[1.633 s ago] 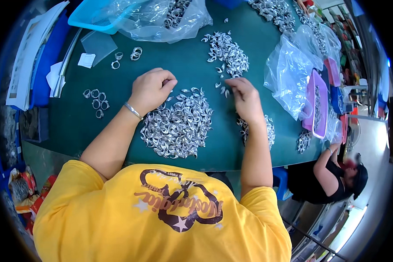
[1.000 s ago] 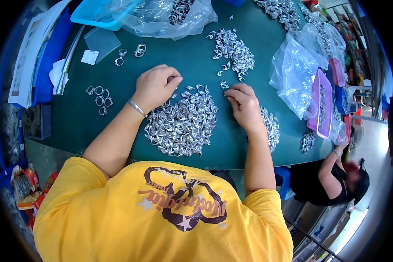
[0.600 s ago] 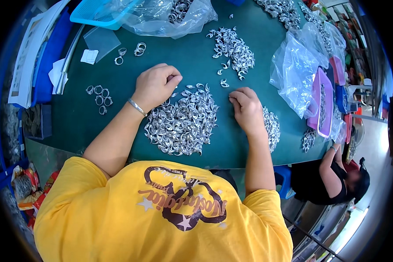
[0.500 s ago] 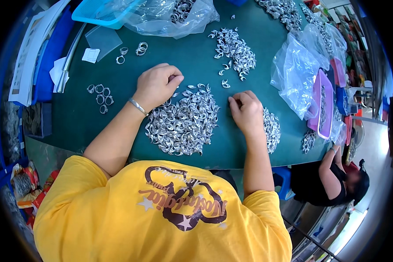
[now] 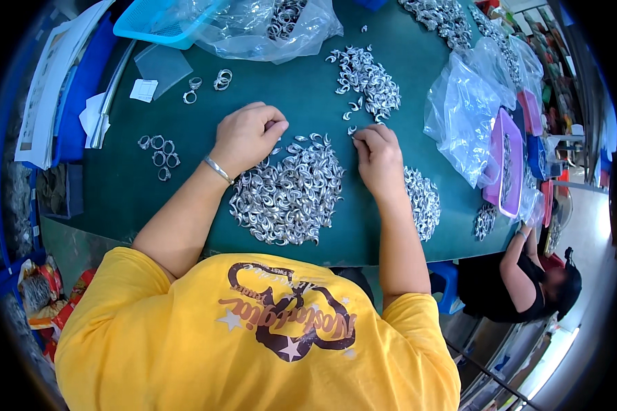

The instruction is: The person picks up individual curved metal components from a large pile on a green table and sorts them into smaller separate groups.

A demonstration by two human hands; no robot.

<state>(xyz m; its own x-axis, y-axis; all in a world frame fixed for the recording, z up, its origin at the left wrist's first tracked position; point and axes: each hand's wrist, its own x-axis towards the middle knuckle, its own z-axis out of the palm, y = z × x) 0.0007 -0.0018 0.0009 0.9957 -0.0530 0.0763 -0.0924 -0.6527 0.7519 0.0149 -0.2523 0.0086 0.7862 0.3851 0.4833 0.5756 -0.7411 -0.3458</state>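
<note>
Green mat covers the surface (image 5: 308, 103), which fills the upper half of the head view. At its far edge a light blue basket (image 5: 154, 20) sits partly under a clear plastic bag (image 5: 267, 27) holding a clump of small silver metal pieces. Toward the right edge a second clear bag (image 5: 463, 116) lies crumpled, contents not readable; beside it a purple tray (image 5: 504, 164) holds more silver pieces.

Loose piles of curved silver pieces on the surface, counted: four clear ones. Largest pile (image 5: 288, 192) at the near edge, between the two forearms. Second pile (image 5: 367, 79) further out, past the right hand. Third pile (image 5: 421, 202) near the right forearm. Fourth pile (image 5: 442, 14) at the far right corner. Finished rings (image 5: 159, 152): a group of about six toward the left edge, plus roughly three more (image 5: 209, 83) nearer the far edge.

Left hand (image 5: 247, 137): curled into a loose fist at the far rim of the largest pile; whether it grips a piece cannot be told. Right hand (image 5: 377, 157): fingers bent, fingertips pinched down on one small silver piece just beyond the largest pile. Hands apart, pile between them.

Left edge: stacked papers (image 5: 48, 96) and blue sheets. Off the right edge, another person (image 5: 528, 288) in dark clothing sits lower down.
</note>
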